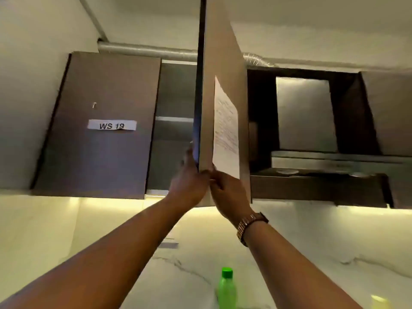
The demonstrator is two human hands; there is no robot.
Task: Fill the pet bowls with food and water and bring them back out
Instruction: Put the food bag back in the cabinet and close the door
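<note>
Both your hands are raised at the lower corner of the open cabinet door [223,63]: your left hand [189,184] curls its fingers round the door's edge, your right hand [229,195] pinches beside it under the taped paper sheet [226,130]. No pet bowls show; a green bottle [226,288] stands on the tabletop [312,253].

Closed cabinet door [95,126], dark brown, bearing a white label [112,125] with black lettering. Open cabinet door [223,63], pale beige, carrying a white sheet [225,130] with faint reddish writing. Backsplash [312,237], white marble with grey veining. Bottle [226,291], bright green, cap darker green. Wristwatch [247,226], gold-toned band.
</note>
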